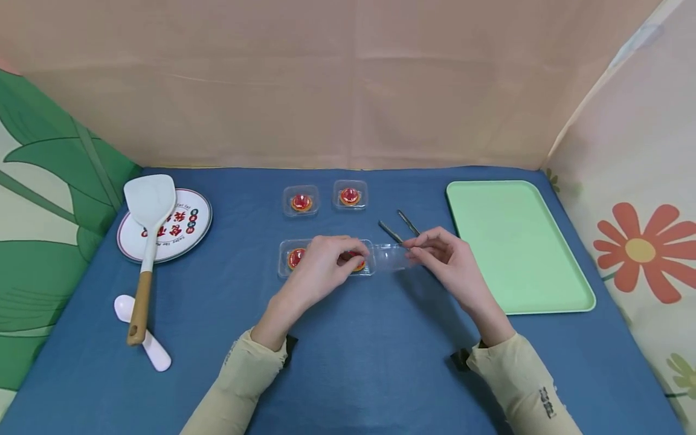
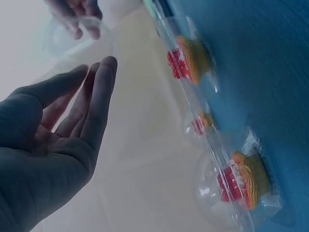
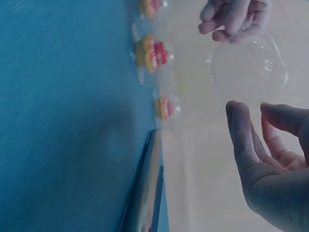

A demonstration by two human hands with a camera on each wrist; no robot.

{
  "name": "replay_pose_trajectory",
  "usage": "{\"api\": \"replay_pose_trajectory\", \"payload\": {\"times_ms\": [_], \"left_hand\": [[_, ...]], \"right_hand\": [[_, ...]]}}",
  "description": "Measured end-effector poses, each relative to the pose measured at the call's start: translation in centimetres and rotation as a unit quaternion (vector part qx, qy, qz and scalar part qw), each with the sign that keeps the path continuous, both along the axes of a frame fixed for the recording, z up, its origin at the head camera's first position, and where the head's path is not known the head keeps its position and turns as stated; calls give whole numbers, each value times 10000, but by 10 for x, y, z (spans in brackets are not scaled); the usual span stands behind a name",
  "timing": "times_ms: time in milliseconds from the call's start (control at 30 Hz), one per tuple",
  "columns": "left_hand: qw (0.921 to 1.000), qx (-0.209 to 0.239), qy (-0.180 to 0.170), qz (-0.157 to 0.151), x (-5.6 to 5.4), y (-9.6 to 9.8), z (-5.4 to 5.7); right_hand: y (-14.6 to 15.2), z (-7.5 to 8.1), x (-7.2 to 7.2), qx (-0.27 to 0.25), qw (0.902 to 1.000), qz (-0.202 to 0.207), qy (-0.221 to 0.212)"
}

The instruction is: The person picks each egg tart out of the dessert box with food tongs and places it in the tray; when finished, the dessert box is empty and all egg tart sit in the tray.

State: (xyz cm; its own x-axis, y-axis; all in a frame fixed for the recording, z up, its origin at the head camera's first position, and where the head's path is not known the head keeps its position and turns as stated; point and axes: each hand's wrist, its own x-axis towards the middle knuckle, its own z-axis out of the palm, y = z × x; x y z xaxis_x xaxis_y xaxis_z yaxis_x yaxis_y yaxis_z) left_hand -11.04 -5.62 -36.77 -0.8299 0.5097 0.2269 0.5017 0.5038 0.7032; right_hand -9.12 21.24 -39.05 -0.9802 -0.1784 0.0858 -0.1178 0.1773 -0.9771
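Note:
Between my hands is a clear plastic dome lid. My right hand pinches its right edge with thumb and fingers. My left hand pinches the opposite edge, its fingertips right at the rim in the right wrist view. Beneath the left hand sits a pair of red-topped tarts in clear plastic trays, the right one partly hidden by the fingers. Behind them stand two more clear containers, each with a tart inside. Two thin metallic prongs poke out behind the right hand.
A light green tray lies at the right. To the left, a white spatula with a wooden handle rests across a printed plate and a white spoon. A beige cloth wall rises behind the blue table.

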Motion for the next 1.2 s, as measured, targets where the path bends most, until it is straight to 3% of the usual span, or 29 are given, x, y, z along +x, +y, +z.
{"api": "replay_pose_trajectory", "payload": {"times_ms": [267,533,700,933,1200], "left_hand": [[9992,-294,-47,-278,1,8,-9],[9970,-552,54,-541,6,22,-20],[9965,-638,16,-545,7,28,-24],[9929,-919,-497,-568,10,30,-27],[9869,-1342,-584,-684,10,33,-31]], "right_hand": [[10,-8,8,843,9963,-96,-100],[11,-14,10,1835,9825,-224,232],[9,-16,12,2368,9699,-257,510],[8,-20,16,2650,9630,-251,410],[8,-22,14,2925,9556,-6,353]]}}
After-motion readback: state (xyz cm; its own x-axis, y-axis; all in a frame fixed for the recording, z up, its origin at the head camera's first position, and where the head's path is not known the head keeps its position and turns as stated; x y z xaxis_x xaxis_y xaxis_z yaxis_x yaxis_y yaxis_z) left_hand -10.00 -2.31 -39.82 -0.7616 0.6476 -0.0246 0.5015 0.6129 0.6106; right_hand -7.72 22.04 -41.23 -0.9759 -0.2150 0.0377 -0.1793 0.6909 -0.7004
